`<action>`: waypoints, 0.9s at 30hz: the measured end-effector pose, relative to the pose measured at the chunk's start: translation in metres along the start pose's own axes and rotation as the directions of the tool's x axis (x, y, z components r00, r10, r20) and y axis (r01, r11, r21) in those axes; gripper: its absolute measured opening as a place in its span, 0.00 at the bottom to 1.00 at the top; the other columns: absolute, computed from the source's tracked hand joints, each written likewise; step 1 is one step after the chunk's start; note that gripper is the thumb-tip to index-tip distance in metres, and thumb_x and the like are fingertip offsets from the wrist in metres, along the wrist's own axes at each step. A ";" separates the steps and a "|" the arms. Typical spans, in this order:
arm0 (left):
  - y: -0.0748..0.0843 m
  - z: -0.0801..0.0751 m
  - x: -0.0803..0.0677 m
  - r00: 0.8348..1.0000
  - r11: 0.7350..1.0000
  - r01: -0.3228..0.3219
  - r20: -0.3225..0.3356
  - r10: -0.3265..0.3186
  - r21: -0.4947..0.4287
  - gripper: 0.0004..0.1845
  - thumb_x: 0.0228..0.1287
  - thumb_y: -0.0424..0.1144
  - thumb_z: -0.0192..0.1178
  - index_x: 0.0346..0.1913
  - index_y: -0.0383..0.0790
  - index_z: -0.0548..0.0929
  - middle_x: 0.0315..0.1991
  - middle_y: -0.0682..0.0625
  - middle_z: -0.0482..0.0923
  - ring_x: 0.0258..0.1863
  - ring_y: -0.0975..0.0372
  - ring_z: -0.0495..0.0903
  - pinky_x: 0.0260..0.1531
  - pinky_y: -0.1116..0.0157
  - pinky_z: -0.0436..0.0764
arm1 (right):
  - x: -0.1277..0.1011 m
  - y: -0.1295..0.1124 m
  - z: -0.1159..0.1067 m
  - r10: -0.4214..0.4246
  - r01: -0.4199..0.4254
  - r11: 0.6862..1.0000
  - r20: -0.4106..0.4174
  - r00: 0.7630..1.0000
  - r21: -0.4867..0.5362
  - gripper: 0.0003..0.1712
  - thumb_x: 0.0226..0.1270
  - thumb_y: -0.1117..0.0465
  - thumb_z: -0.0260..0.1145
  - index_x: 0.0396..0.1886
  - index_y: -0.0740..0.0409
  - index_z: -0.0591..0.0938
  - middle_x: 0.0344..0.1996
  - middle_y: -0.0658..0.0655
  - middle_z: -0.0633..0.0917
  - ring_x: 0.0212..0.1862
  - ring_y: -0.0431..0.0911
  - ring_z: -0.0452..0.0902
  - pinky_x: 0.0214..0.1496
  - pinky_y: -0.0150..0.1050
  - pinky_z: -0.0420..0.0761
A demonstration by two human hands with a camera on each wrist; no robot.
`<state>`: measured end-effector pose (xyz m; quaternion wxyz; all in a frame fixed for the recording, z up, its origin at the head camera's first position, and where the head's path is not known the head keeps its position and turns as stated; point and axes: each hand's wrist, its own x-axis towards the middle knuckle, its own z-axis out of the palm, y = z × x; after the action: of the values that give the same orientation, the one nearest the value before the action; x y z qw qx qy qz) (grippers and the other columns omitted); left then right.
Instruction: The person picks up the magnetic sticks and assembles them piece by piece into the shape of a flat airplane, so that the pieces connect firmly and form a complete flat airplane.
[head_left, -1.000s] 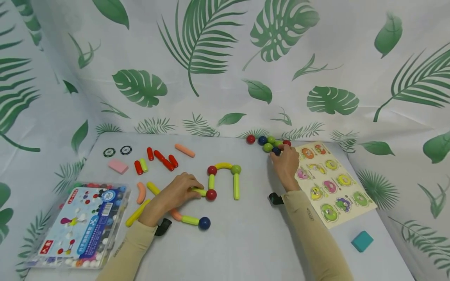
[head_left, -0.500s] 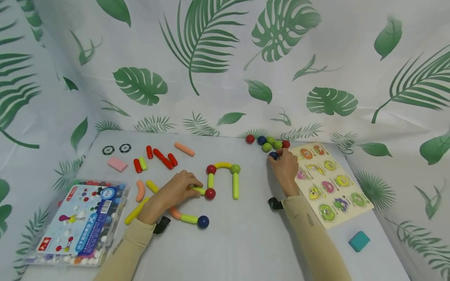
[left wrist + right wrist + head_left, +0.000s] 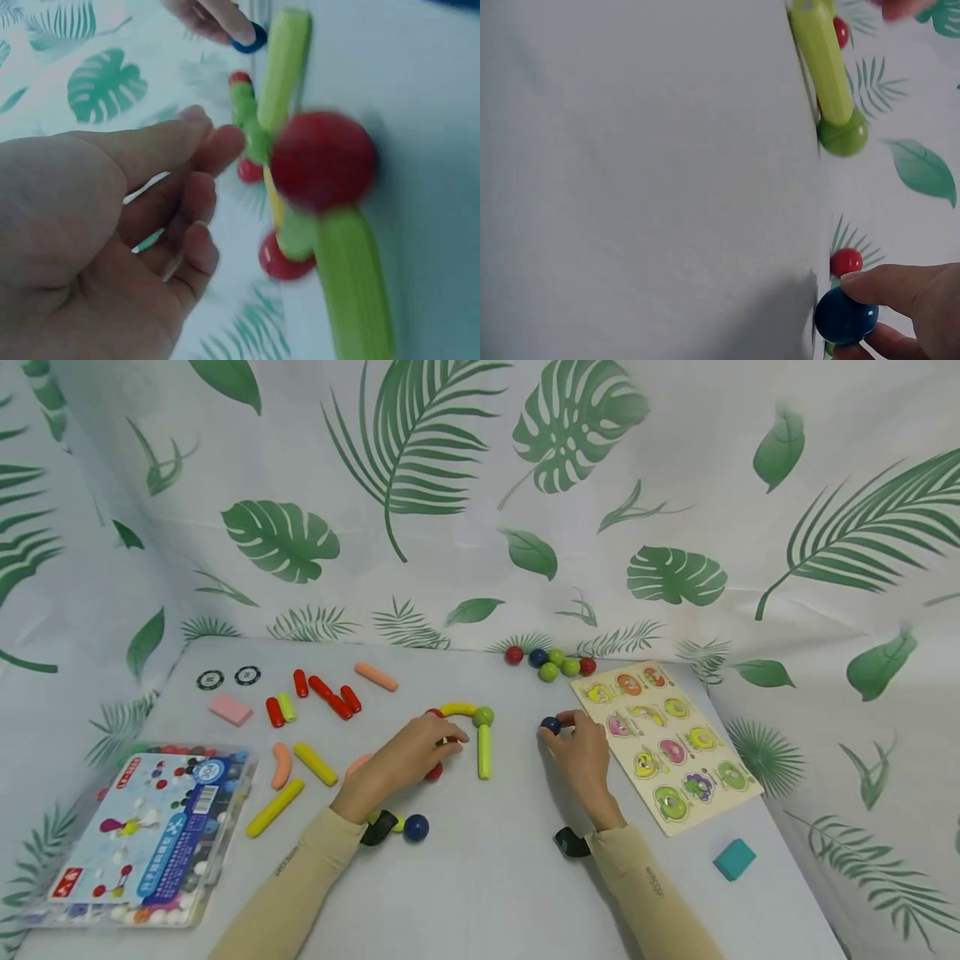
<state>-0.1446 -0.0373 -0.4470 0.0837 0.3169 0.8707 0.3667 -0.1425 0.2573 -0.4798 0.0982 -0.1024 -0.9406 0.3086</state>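
Observation:
My right hand (image 3: 585, 756) pinches a dark blue ball (image 3: 845, 315) between thumb and fingers, left of the fruit picture board (image 3: 697, 747). Over the linked ball-and-stick pieces hovers my left hand (image 3: 408, 753), fingers loosely bent around nothing. Those pieces include a curved yellow stick (image 3: 457, 709), a green ball (image 3: 483, 716) and a straight lime stick (image 3: 484, 753) pointing toward me. A red ball (image 3: 322, 161) with lime sticks shows close up in the left wrist view; the left hand partly covers this side in the head view. Another blue ball (image 3: 416, 828) lies near the left wrist.
Red, green and blue balls (image 3: 549, 672) cluster at the back. Loose red sticks (image 3: 321, 687), yellow sticks (image 3: 275, 808) and a pink block (image 3: 231, 709) lie left. A clear parts box (image 3: 135, 835) stands front left, a teal block (image 3: 735, 860) right.
My left hand has let go of the lime stick and shifted right over the pieces. The right hand has drawn the blue ball away from the back cluster, toward me. The head view has turned slightly.

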 end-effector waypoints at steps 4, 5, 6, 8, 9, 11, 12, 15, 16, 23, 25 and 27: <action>0.008 0.009 0.017 0.996 0.999 -0.032 0.080 0.032 -0.005 0.14 0.73 0.31 0.59 0.58 0.36 0.84 0.52 0.45 0.86 0.47 0.59 0.83 0.51 0.60 0.82 | -0.016 -0.002 0.001 -0.005 0.004 1.000 0.030 1.000 0.028 0.22 0.63 0.53 0.74 0.50 0.61 0.82 0.46 0.62 0.85 0.49 0.55 0.75 0.52 0.50 0.74; 0.010 0.011 0.019 0.994 0.999 -0.037 0.100 0.037 -0.002 0.15 0.73 0.30 0.58 0.59 0.36 0.83 0.54 0.44 0.85 0.49 0.57 0.83 0.52 0.59 0.81 | -0.019 -0.002 0.001 -0.004 0.003 0.999 0.041 0.999 0.035 0.22 0.63 0.52 0.74 0.50 0.61 0.82 0.47 0.62 0.85 0.49 0.55 0.75 0.52 0.49 0.74; 0.011 0.013 0.021 0.992 0.999 -0.040 0.119 0.040 0.005 0.16 0.74 0.29 0.57 0.60 0.36 0.83 0.56 0.43 0.84 0.52 0.56 0.83 0.55 0.58 0.81 | -0.023 -0.002 0.001 -0.004 0.001 0.999 0.053 0.999 0.045 0.22 0.63 0.52 0.74 0.50 0.60 0.82 0.47 0.61 0.84 0.50 0.55 0.75 0.53 0.48 0.74; 0.013 0.018 0.024 0.987 0.999 -0.040 0.155 0.036 0.027 0.17 0.74 0.28 0.56 0.62 0.36 0.82 0.59 0.42 0.82 0.58 0.53 0.81 0.60 0.56 0.79 | -0.029 -0.004 0.001 -0.007 0.003 0.998 0.071 0.997 0.061 0.22 0.63 0.52 0.75 0.50 0.60 0.82 0.47 0.60 0.84 0.50 0.54 0.74 0.52 0.47 0.73; 0.014 0.020 0.025 0.985 0.999 -0.036 0.170 0.029 0.036 0.18 0.74 0.27 0.56 0.62 0.36 0.82 0.60 0.41 0.82 0.59 0.52 0.80 0.62 0.55 0.78 | -0.032 -0.004 0.001 -0.010 0.005 0.998 0.077 0.997 0.067 0.22 0.63 0.52 0.75 0.51 0.60 0.82 0.48 0.60 0.84 0.50 0.54 0.74 0.52 0.47 0.73; 0.016 0.023 0.025 0.981 0.999 -0.012 0.195 0.002 0.051 0.19 0.74 0.27 0.56 0.63 0.38 0.81 0.60 0.41 0.82 0.59 0.51 0.80 0.64 0.54 0.76 | -0.038 -0.006 0.000 -0.019 0.012 0.997 0.083 0.996 0.078 0.22 0.62 0.53 0.75 0.50 0.59 0.83 0.47 0.59 0.84 0.49 0.53 0.75 0.51 0.45 0.73; 0.016 0.024 0.026 0.979 0.998 0.000 0.204 -0.012 0.059 0.19 0.74 0.27 0.56 0.64 0.38 0.81 0.59 0.41 0.82 0.58 0.51 0.79 0.64 0.54 0.76 | -0.041 -0.006 0.000 -0.028 0.021 0.996 0.084 0.996 0.082 0.22 0.62 0.53 0.76 0.50 0.59 0.83 0.47 0.59 0.85 0.49 0.53 0.75 0.50 0.44 0.73; 0.015 0.027 0.025 0.976 0.998 0.026 0.213 -0.038 0.058 0.20 0.73 0.26 0.55 0.64 0.40 0.82 0.57 0.42 0.82 0.54 0.52 0.78 0.64 0.55 0.76 | -0.051 -0.010 0.003 -0.052 0.043 0.995 0.100 0.994 0.090 0.22 0.60 0.53 0.77 0.49 0.59 0.83 0.46 0.58 0.86 0.47 0.52 0.75 0.49 0.43 0.71; 0.015 0.028 0.025 0.976 0.998 0.028 0.214 -0.040 0.060 0.20 0.73 0.26 0.55 0.64 0.40 0.82 0.57 0.43 0.81 0.54 0.53 0.78 0.64 0.55 0.76 | -0.054 -0.011 0.004 -0.062 0.052 0.994 0.106 0.992 0.096 0.22 0.60 0.53 0.78 0.49 0.59 0.84 0.45 0.57 0.86 0.47 0.52 0.75 0.48 0.43 0.71; 0.013 0.026 0.026 0.980 0.997 -0.015 0.198 0.001 0.070 0.20 0.73 0.25 0.55 0.63 0.40 0.82 0.59 0.43 0.81 0.57 0.52 0.78 0.65 0.54 0.74 | -0.078 -0.022 0.008 -0.128 0.104 0.983 0.161 0.979 0.150 0.20 0.57 0.52 0.80 0.46 0.54 0.84 0.40 0.51 0.86 0.43 0.47 0.74 0.46 0.38 0.70; 0.013 0.025 0.027 0.980 0.997 -0.030 0.196 0.015 0.073 0.20 0.73 0.25 0.55 0.63 0.40 0.82 0.59 0.43 0.81 0.57 0.51 0.78 0.65 0.54 0.74 | -0.084 -0.025 0.009 -0.149 0.121 0.979 0.172 0.974 0.164 0.19 0.57 0.52 0.80 0.44 0.52 0.84 0.39 0.50 0.86 0.42 0.46 0.73 0.45 0.38 0.71; 0.012 0.024 0.027 0.981 0.997 -0.036 0.193 0.022 0.073 0.20 0.73 0.25 0.56 0.63 0.40 0.82 0.59 0.44 0.81 0.58 0.51 0.78 0.66 0.54 0.74 | -0.090 -0.028 0.010 -0.166 0.133 0.975 0.187 0.968 0.175 0.18 0.56 0.52 0.80 0.43 0.51 0.84 0.39 0.48 0.85 0.42 0.45 0.74 0.45 0.37 0.71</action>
<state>-0.1510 0.0001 -0.4534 0.1500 0.3665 0.8671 0.3023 -0.0626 0.2069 -0.4817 0.0340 0.0090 -0.9226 0.3842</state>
